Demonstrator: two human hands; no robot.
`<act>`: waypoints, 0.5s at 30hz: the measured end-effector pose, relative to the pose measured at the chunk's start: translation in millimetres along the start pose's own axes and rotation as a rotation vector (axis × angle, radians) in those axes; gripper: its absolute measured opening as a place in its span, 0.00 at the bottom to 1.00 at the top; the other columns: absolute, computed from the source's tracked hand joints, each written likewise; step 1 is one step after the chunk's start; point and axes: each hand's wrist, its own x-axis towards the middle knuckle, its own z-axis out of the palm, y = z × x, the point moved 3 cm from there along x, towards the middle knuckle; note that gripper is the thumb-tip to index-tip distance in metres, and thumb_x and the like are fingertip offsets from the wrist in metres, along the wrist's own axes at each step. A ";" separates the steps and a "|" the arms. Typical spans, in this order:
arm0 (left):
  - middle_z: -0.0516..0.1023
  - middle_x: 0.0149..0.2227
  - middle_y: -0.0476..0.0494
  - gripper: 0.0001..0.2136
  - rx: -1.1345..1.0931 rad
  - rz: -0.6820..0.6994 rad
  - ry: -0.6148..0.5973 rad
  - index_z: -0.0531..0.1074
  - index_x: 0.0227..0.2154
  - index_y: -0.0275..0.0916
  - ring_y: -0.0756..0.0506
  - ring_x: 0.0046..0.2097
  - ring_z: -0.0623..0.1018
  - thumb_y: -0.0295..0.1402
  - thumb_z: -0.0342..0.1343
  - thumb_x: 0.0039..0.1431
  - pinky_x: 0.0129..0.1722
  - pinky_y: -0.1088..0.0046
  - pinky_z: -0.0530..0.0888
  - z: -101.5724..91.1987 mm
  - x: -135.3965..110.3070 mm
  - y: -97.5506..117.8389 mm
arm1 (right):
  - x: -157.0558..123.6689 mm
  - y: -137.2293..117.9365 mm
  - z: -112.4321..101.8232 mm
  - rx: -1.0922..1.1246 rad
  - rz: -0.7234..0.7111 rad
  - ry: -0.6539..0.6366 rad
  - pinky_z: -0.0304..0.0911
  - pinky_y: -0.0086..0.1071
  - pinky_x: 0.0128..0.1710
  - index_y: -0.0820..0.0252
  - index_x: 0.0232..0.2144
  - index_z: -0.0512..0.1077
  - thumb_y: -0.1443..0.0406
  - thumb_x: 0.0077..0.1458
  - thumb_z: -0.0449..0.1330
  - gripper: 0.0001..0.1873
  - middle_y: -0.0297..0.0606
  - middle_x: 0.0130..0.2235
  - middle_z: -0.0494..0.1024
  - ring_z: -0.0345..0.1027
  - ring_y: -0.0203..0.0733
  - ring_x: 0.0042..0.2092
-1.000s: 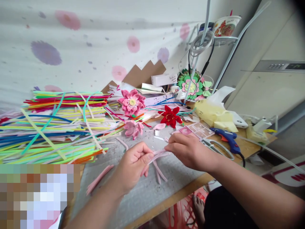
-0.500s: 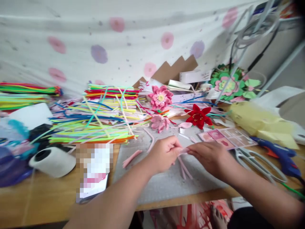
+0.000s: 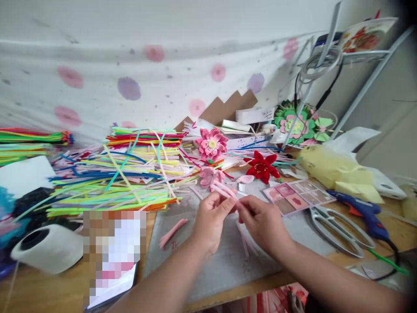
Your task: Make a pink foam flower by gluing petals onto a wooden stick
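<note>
My left hand [image 3: 210, 224] is closed, pinching light-pink pipe cleaners [image 3: 224, 191] whose fuzzy ends stick out up and to the left past the fingertips. My right hand [image 3: 263, 224] meets it from the right, thumb and fingertips pressed together on the same pink pipe cleaners; the fingers hide the exact grip. More pink strips [image 3: 243, 243] hang or lie below the hands. A small bundle of pink pipe cleaners [image 3: 173, 232] rests on the grey cutting mat [image 3: 182, 274]. Just beyond the hands are a pale pink flower [image 3: 211, 176] and a single pink petal [image 3: 245, 179].
Colourful pipe cleaners [image 3: 110, 191] are piled at back left, near a white thread cone [image 3: 48, 250] and a phone [image 3: 112, 278]. A pink flower [image 3: 212, 144], red flower [image 3: 262, 167], makeup-like palette [image 3: 298, 196], scissors [image 3: 339, 232] and blue glue gun [image 3: 365, 213] lie beyond and right.
The right hand's outstretched fingers have curled into a pinch close against my left hand. Pink ends now point upward from the left fingers. The whole view has shifted a little.
</note>
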 end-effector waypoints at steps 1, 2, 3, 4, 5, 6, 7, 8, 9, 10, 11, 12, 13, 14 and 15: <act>0.77 0.31 0.45 0.08 0.036 -0.003 0.038 0.76 0.30 0.35 0.50 0.34 0.74 0.34 0.63 0.48 0.37 0.74 0.70 -1.1 -0.2 -1.5 | -0.9 -2.0 4.1 0.019 0.007 -0.026 0.56 0.25 0.22 0.59 0.24 0.71 0.64 0.56 0.53 0.12 0.31 0.19 0.72 0.64 0.33 0.20; 0.77 0.30 0.46 0.08 0.058 -0.008 0.066 0.76 0.29 0.35 0.51 0.33 0.74 0.34 0.63 0.49 0.36 0.74 0.70 -2.5 0.0 -2.4 | -1.1 -3.4 7.0 0.038 0.006 -0.055 0.57 0.25 0.22 0.60 0.25 0.71 0.65 0.56 0.54 0.11 0.32 0.19 0.73 0.65 0.34 0.21; 0.77 0.28 0.47 0.07 0.068 -0.016 0.081 0.76 0.28 0.35 0.51 0.32 0.74 0.34 0.63 0.48 0.35 0.75 0.70 -3.8 0.5 -2.6 | -0.1 -3.5 8.3 0.063 -0.001 -0.088 0.57 0.25 0.24 0.60 0.26 0.71 0.65 0.56 0.54 0.10 0.32 0.21 0.74 0.66 0.34 0.22; 0.77 0.27 0.47 0.08 0.069 -0.026 0.082 0.76 0.27 0.35 0.51 0.30 0.74 0.35 0.63 0.48 0.33 0.75 0.70 -5.0 1.3 -2.1 | 2.2 -2.2 7.9 0.091 -0.009 -0.120 0.58 0.26 0.25 0.60 0.27 0.72 0.65 0.56 0.54 0.09 0.33 0.22 0.74 0.67 0.35 0.24; 0.77 0.26 0.47 0.08 0.063 -0.035 0.078 0.76 0.27 0.35 0.51 0.30 0.74 0.35 0.63 0.48 0.33 0.75 0.70 -6.1 2.4 -1.2 | 5.9 1.0 5.4 0.122 -0.014 -0.136 0.59 0.26 0.27 0.60 0.28 0.72 0.65 0.56 0.54 0.09 0.34 0.24 0.75 0.68 0.35 0.26; 0.77 0.26 0.47 0.08 0.060 -0.045 0.077 0.76 0.27 0.35 0.50 0.30 0.74 0.36 0.63 0.48 0.33 0.74 0.70 -7.2 3.6 0.2 | 10.8 6.0 1.3 0.147 -0.013 -0.142 0.61 0.27 0.29 0.61 0.29 0.73 0.65 0.56 0.54 0.08 0.35 0.26 0.76 0.69 0.36 0.28; 0.77 0.26 0.47 0.09 0.061 -0.055 0.073 0.76 0.27 0.35 0.50 0.29 0.74 0.36 0.63 0.47 0.32 0.73 0.71 -8.2 4.8 1.6 | 16.3 12.7 -4.3 0.160 -0.001 -0.134 0.61 0.27 0.30 0.61 0.30 0.73 0.65 0.56 0.53 0.09 0.36 0.28 0.76 0.69 0.37 0.29; 0.77 0.26 0.47 0.09 0.071 -0.066 0.065 0.76 0.27 0.35 0.49 0.28 0.75 0.36 0.63 0.47 0.33 0.72 0.71 -8.8 6.0 2.9 | 21.8 20.6 -11.0 0.151 0.021 -0.107 0.62 0.28 0.31 0.61 0.30 0.72 0.65 0.56 0.53 0.09 0.37 0.29 0.76 0.69 0.37 0.31; 0.77 0.25 0.47 0.09 0.098 -0.074 0.056 0.76 0.27 0.35 0.48 0.28 0.75 0.37 0.63 0.47 0.33 0.70 0.72 -9.3 7.1 3.9 | 26.4 28.5 -17.2 0.133 0.041 -0.105 0.62 0.29 0.31 0.62 0.29 0.72 0.65 0.56 0.53 0.09 0.38 0.29 0.76 0.69 0.38 0.31; 0.77 0.25 0.47 0.10 0.135 -0.083 0.048 0.76 0.28 0.35 0.48 0.27 0.75 0.37 0.63 0.47 0.33 0.69 0.72 -9.6 7.8 4.6 | 29.6 35.7 -22.5 0.120 0.056 -0.120 0.62 0.29 0.31 0.62 0.29 0.73 0.66 0.54 0.55 0.08 0.37 0.29 0.76 0.69 0.38 0.31; 0.77 0.24 0.47 0.10 0.179 -0.092 0.041 0.76 0.29 0.35 0.47 0.27 0.76 0.38 0.62 0.48 0.33 0.68 0.72 -9.8 8.3 4.8 | 31.2 41.2 -25.8 0.110 0.049 -0.174 0.62 0.29 0.31 0.61 0.28 0.73 0.68 0.53 0.56 0.06 0.37 0.29 0.76 0.69 0.37 0.31; 0.77 0.24 0.46 0.11 0.220 -0.102 0.038 0.76 0.30 0.35 0.47 0.27 0.76 0.39 0.61 0.48 0.34 0.68 0.72 -10.1 8.6 4.6 | 30.7 44.4 -26.8 0.102 0.009 -0.265 0.63 0.29 0.32 0.61 0.28 0.74 0.70 0.51 0.57 0.05 0.36 0.29 0.76 0.69 0.37 0.31; 0.77 0.24 0.46 0.12 0.251 -0.115 0.034 0.76 0.30 0.34 0.47 0.27 0.76 0.40 0.61 0.49 0.33 0.68 0.72 -10.2 8.7 4.1 | 28.4 45.6 -25.9 0.089 -0.059 -0.373 0.63 0.29 0.33 0.61 0.28 0.75 0.72 0.50 0.58 0.06 0.36 0.30 0.76 0.69 0.37 0.32; 0.77 0.24 0.45 0.13 0.273 -0.128 0.032 0.77 0.30 0.34 0.46 0.27 0.76 0.40 0.60 0.49 0.33 0.68 0.72 -10.2 8.6 3.3 | 24.5 45.5 -23.3 0.067 -0.143 -0.480 0.64 0.30 0.36 0.60 0.29 0.76 0.74 0.49 0.58 0.09 0.37 0.31 0.77 0.69 0.38 0.34; 0.77 0.24 0.45 0.13 0.285 -0.139 0.032 0.77 0.30 0.34 0.46 0.27 0.76 0.41 0.60 0.49 0.33 0.69 0.72 -10.3 8.5 2.5 | 20.0 44.9 -19.7 0.036 -0.230 -0.567 0.64 0.32 0.40 0.60 0.32 0.77 0.76 0.49 0.57 0.11 0.39 0.34 0.77 0.69 0.39 0.37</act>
